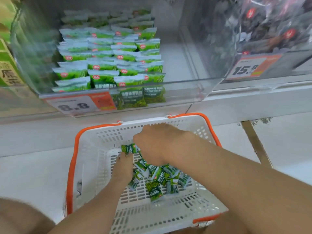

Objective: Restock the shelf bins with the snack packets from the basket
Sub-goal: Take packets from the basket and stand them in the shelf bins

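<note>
Green snack packets (160,178) lie heaped on the floor of the white basket (94,149), pointing every way. One packet (129,148) sits at the heap's far end, its long axis across the basket. The left hand (124,166) reaches forward, its straight fingers touching the packet's near edge. The right hand (155,142) curls knuckles-up beside it; whether it holds anything I cannot tell. Bare mesh shows along the basket's left and near sides. Above, the clear shelf bin (185,92) has open room to the right of its packet rows (108,65).
</note>
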A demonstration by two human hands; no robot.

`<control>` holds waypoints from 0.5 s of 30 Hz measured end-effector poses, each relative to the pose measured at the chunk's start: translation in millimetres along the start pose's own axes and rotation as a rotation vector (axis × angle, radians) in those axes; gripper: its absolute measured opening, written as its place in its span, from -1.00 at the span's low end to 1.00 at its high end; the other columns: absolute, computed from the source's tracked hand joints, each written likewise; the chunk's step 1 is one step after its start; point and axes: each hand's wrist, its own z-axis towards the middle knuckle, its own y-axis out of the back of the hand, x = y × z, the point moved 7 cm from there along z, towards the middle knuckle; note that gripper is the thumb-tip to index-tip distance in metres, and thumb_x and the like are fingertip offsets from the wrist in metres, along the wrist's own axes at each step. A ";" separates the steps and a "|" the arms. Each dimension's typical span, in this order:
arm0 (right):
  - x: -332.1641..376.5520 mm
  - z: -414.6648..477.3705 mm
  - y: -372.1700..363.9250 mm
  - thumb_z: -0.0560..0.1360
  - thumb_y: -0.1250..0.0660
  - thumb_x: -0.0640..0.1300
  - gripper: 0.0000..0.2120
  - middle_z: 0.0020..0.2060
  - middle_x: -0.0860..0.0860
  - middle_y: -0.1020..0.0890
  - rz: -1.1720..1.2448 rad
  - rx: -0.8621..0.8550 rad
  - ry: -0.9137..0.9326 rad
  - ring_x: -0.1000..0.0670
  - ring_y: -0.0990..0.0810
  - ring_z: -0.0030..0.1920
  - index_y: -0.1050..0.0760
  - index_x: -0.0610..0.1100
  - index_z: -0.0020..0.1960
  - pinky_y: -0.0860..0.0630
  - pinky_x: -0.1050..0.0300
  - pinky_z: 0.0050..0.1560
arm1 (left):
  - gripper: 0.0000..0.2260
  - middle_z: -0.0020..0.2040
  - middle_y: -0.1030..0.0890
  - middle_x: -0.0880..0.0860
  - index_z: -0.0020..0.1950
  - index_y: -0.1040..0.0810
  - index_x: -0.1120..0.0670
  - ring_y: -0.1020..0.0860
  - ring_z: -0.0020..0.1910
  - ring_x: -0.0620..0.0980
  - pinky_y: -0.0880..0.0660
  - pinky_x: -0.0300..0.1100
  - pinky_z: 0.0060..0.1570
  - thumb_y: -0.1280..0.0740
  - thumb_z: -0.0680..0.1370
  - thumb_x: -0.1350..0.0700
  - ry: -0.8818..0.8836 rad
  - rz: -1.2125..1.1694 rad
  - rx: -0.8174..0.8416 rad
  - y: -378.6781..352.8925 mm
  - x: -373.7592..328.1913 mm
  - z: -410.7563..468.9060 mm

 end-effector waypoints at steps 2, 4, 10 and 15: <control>-2.2 -3.5 0.4 0.63 -0.25 -0.25 -0.77 -0.19 -0.01 -0.36 -0.004 0.031 -0.010 -0.01 -0.41 -0.29 -0.49 -0.12 0.27 -0.31 0.08 -0.38 | -0.51 0.32 -0.40 0.21 0.38 -0.45 0.10 -0.46 0.21 0.21 -0.51 0.03 0.23 -0.44 0.47 0.29 0.013 -0.086 -0.053 11.4 0.8 -2.7; -3.7 -11.7 1.1 0.62 -0.30 -0.26 -0.74 -0.12 -0.03 -0.43 -0.034 0.066 -0.043 -0.01 -0.40 -0.30 -0.50 -0.12 0.30 -0.31 0.08 -0.38 | -0.68 0.24 -0.44 0.20 0.22 -0.53 0.09 -0.48 0.10 0.18 -0.52 0.07 0.17 -0.36 0.51 0.34 -0.030 -0.249 -0.142 36.2 -12.1 -14.6; -4.0 -57.6 36.2 0.59 -0.29 -0.32 -0.85 -0.16 -0.04 -0.34 0.019 -0.081 -0.092 -0.01 -0.36 -0.28 -0.37 -0.16 0.10 -0.29 0.08 -0.37 | -0.54 -0.29 -0.39 -0.03 -0.35 -0.28 -0.19 -0.40 -0.28 -0.02 -0.24 -0.17 -0.31 -0.44 0.58 0.15 -0.252 -0.584 -0.219 124.8 -70.3 -54.1; -7.0 -107.4 65.2 0.54 -0.31 -0.32 -0.68 0.10 -0.19 -0.60 0.102 -0.155 -0.161 -0.20 -0.61 0.15 -0.53 -0.22 0.29 -0.58 -0.04 -0.04 | -0.64 -0.36 -0.43 0.03 -0.30 -0.36 -0.01 -0.39 -0.39 0.03 -0.31 0.02 -0.28 -0.41 0.64 0.03 -0.480 -0.458 -0.113 216.6 -124.6 -118.9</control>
